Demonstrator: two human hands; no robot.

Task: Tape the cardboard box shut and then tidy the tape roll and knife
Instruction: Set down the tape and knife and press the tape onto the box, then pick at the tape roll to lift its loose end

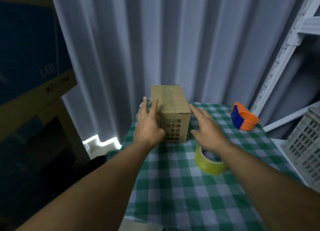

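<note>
With the box [170, 113] at the table's [173, 187] far edge, our left hand [149, 125] lies flat against it to steady it while our right hand [208, 128] hovers open, tape roll [208, 163] just beneath.

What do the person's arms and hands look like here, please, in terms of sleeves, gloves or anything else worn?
Both arms are bare from the bottom edge of the picture to the fingertips: no sleeve shows. The left hand and the right hand wear no gloves. No watch, bracelet or ring can be seen on either wrist or on the fingers, though the picture is slightly blurred, so a thin ring could go unnoticed.
</note>
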